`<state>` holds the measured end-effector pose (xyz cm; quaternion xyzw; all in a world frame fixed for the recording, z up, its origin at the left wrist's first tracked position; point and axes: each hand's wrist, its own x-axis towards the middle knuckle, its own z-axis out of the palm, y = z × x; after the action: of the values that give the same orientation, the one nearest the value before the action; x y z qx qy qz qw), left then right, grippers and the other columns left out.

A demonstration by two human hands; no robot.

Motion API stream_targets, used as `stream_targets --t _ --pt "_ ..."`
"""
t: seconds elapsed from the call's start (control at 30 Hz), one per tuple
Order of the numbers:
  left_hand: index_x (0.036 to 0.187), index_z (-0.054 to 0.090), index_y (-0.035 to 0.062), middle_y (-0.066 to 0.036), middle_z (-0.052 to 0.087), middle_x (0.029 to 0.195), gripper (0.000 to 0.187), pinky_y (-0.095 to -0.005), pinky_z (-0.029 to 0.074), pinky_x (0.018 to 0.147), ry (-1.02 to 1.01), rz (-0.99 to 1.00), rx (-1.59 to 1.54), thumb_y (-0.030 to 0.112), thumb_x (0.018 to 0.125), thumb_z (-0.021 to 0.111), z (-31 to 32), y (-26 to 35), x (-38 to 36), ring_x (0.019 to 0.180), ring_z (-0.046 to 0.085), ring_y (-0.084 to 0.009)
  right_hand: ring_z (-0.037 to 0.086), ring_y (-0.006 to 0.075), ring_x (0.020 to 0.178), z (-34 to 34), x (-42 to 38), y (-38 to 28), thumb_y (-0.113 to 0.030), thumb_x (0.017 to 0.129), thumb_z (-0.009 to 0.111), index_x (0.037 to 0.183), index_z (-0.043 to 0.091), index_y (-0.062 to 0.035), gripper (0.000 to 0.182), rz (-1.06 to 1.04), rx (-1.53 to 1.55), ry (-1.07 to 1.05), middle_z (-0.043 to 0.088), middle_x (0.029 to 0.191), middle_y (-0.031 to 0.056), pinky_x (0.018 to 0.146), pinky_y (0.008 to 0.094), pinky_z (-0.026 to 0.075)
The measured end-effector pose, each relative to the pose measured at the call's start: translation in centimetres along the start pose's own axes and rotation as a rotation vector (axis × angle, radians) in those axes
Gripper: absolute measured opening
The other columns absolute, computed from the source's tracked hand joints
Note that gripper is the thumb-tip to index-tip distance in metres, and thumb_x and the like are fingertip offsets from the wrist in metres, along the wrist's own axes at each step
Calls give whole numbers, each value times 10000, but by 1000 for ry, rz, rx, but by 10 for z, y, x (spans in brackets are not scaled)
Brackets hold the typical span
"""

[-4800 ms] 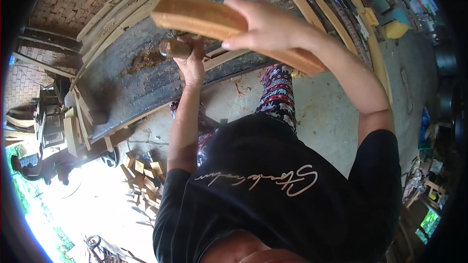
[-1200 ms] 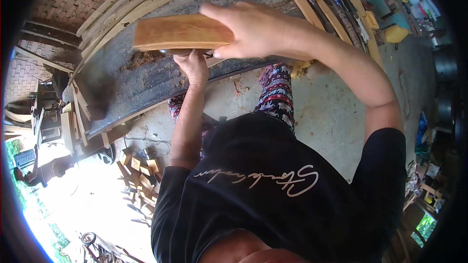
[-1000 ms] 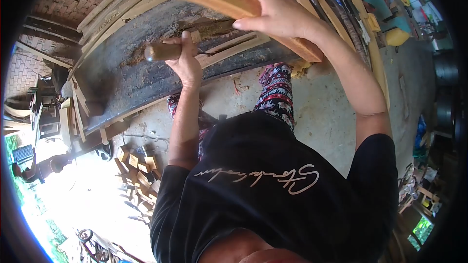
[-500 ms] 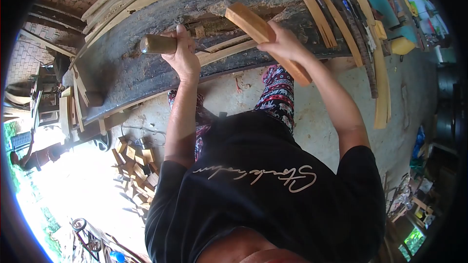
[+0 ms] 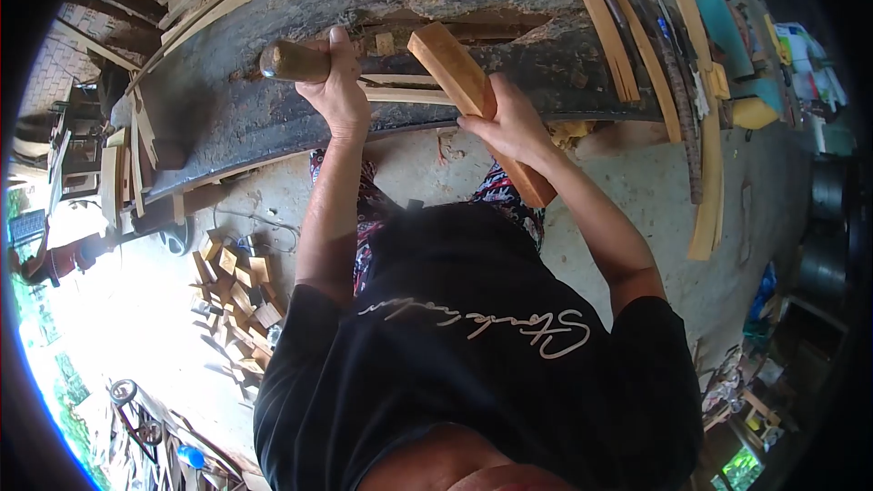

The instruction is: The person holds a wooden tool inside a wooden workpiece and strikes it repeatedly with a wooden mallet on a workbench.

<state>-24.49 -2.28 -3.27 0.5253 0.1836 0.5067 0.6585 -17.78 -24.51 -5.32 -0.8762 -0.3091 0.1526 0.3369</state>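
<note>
My left hand point(image 5: 335, 91) is closed around a tool with a thick, rounded wooden handle point(image 5: 293, 62). A thin dark metal shaft comes out past my fingers on the right; its tip is hard to make out. My right hand point(image 5: 509, 123) grips a squared wooden block point(image 5: 452, 64) about its middle, and the block slants from upper left to lower right. Both hands are over the near side of a dark, rough timber slab point(image 5: 218, 123). A long hollow with broken wood point(image 5: 473, 29) runs along the slab, and a pale strip point(image 5: 405, 95) lies between my hands.
Long wooden strips point(image 5: 611, 41) and thin rods lie across the slab's right end. A yellow object point(image 5: 753, 114) is beside them. Cut wood blocks point(image 5: 238, 286) are heaped on the concrete floor point(image 5: 627, 200) at lower left. More boards point(image 5: 209, 5) lie along the far edge.
The right hand and the wooden block have come lower and a little left, nearer my body. My left hand keeps its hold on the tool. The view has shifted slightly.
</note>
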Motion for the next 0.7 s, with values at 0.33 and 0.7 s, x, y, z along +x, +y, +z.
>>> stream_targets --t 0.33,0.7 --pt "752 511 77 23 495 614 267 -225 376 490 -1 39 29 158 905 715 -12 -10 13 532 441 -58 615 389 1013 -7 2 -1 -344 771 769 1108 449 -4 576 23 -1 -97 587 1062 238 860 480 492" --pt "729 508 86 38 495 629 273 -228 368 495 12 76 112 140 898 716 -17 -28 15 542 438 -55 691 267 643 -87 41 -129 -320 810 737 1188 458 -34 550 -712 -64 257 672 793 143 572 358 589"
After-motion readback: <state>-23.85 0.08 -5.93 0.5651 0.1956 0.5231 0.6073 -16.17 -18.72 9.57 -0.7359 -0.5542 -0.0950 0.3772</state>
